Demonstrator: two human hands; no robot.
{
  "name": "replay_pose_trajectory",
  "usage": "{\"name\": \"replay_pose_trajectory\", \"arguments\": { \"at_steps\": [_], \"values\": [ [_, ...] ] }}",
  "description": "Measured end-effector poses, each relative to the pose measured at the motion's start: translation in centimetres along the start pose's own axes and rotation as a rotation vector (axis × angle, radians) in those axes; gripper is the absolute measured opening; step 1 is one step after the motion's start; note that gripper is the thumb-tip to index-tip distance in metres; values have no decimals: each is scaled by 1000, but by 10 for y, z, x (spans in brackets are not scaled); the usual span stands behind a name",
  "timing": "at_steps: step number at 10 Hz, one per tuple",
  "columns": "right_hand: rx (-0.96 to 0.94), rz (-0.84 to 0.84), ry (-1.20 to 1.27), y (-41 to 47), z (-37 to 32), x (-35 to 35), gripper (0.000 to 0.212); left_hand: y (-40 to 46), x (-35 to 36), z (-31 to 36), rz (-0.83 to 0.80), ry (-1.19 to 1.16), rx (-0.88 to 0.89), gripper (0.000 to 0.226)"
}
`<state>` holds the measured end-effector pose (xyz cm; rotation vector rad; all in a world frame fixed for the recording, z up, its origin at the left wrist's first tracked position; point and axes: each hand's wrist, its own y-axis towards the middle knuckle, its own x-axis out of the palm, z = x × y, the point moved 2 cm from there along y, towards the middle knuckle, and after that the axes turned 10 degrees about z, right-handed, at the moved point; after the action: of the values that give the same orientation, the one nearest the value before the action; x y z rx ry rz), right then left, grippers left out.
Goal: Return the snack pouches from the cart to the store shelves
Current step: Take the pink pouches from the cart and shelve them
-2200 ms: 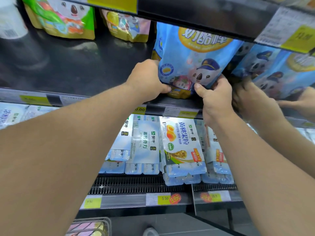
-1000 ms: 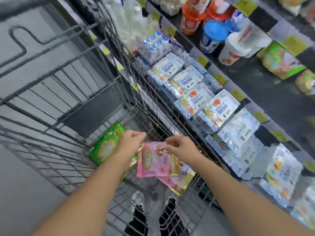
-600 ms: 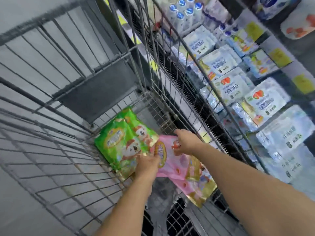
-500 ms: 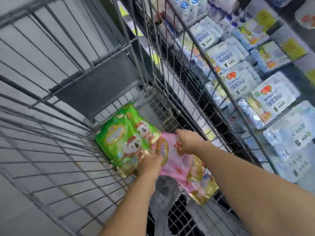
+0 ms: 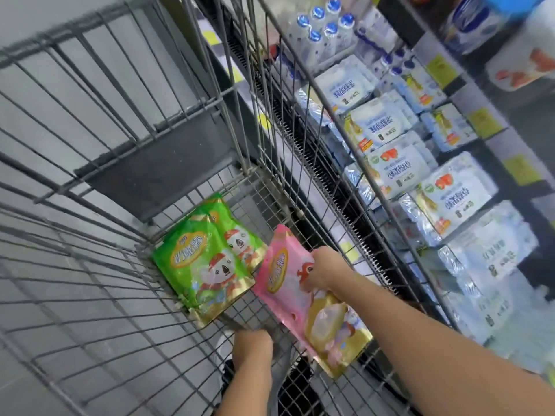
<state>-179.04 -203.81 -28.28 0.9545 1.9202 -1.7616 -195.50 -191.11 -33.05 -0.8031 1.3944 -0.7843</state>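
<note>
Since half a second ago the left hand (image 5: 252,345) has left the pink pouches (image 5: 303,298) and dropped toward the near floor of the cart (image 5: 126,319), while the right hand (image 5: 322,270) has raised those pouches clear of the green pouches (image 5: 207,262). Right hand: closed on the upper face of the pink pouches, which hang tilted, gold bottom edge lowest, just right of the green ones. Left hand: curled, knuckles up; whether it grips anything cannot be told. Green pouches: lying flat in the cart's far corner, overlapping one another. Handling, as judged: light, soft foil-film bags, slick and prone to sliding apart when stacked; best pinched at the sealed top edge or supported beneath. Motion blur obscures how many pink pouches are held; at least two appear layered. Store shelves (image 5: 492,136), right of the cart, show only wrapped drink packs (image 5: 396,166); the snack shelf is out of view.
</note>
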Motion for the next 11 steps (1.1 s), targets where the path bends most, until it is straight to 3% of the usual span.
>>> {"name": "replay_pose_trajectory", "arguments": {
  "at_steps": [1, 3, 4, 6, 7, 9, 11],
  "values": [
    [-155, 208, 112, -30, -24, -39, 21, -17, 6, -7, -14, -17, -19, 33],
    [-353, 361, 632, -89, -46, -128, 28, -37, 39, -1, -164, -34, -10, 58],
    [-374, 402, 853, -104, -35, -156, 30, -49, 50, 2, -239, -84, 31, 47],
    [-335, 436, 1091, -100, 2, -181, 38, -32, 87, -5, -122, -411, -152, 54],
    [-350, 422, 1211, -94, 16, -186, 34, -25, 96, 1, -67, -231, -21, 68],
    [-381, 372, 1286, -87, 22, -186, 37, -31, 97, 2, -306, -374, -101, 68],
    [-382, 308, 1350, -84, 28, -184, 37, -36, 93, 7, -472, -494, -97, 45]
  ]
}}
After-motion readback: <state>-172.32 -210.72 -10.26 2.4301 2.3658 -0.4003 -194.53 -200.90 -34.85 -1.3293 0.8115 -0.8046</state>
